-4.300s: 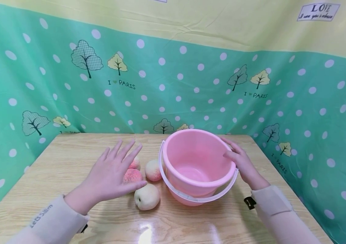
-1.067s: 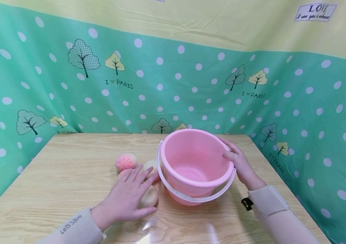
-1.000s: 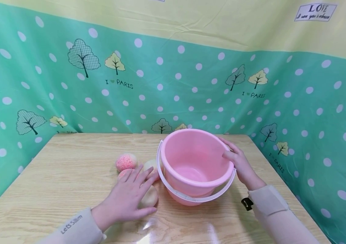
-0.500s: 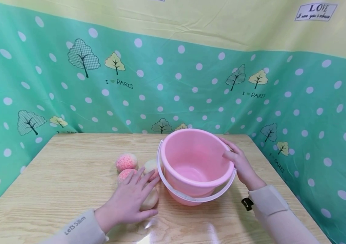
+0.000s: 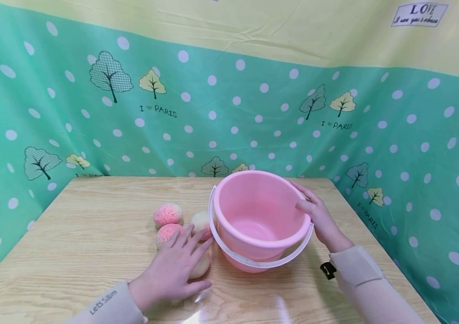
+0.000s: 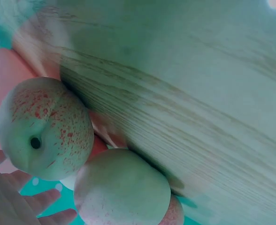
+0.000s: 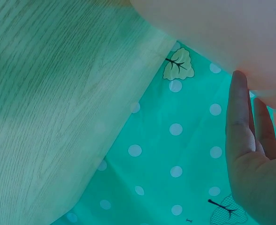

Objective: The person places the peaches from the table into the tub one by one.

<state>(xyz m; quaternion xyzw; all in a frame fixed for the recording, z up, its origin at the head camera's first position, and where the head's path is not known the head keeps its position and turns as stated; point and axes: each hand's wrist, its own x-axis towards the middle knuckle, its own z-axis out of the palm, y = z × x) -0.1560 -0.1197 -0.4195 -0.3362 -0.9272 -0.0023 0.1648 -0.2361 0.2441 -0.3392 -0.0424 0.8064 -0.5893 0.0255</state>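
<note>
A pink bucket (image 5: 259, 252) with a white handle (image 5: 249, 263) stands on the table, its mouth tipped toward me. My right hand (image 5: 319, 218) grips its right rim, thumb inside and fingers outside. In the right wrist view, the fingers (image 7: 239, 98) lie against the wall. My left hand (image 5: 170, 270) spreads over the nearest cream peach (image 5: 202, 265), partly hiding it. Behind are two pink-speckled peaches (image 5: 168, 215) and a pale one (image 5: 200, 220) beside the bucket. In the left wrist view, a peach (image 6: 44, 129) with a dark stem hole sits beside the spread fingers.
The wooden table (image 5: 83, 229) extends left of the peaches and in front of the bucket. A green polka-dot cloth (image 5: 229, 108) hangs behind and along both sides, close to the table's back and right edges.
My left hand has come down and right, from above the peaches to the nearest one, uncovering the two pink-speckled peaches behind. The right hand and bucket stay where they were.
</note>
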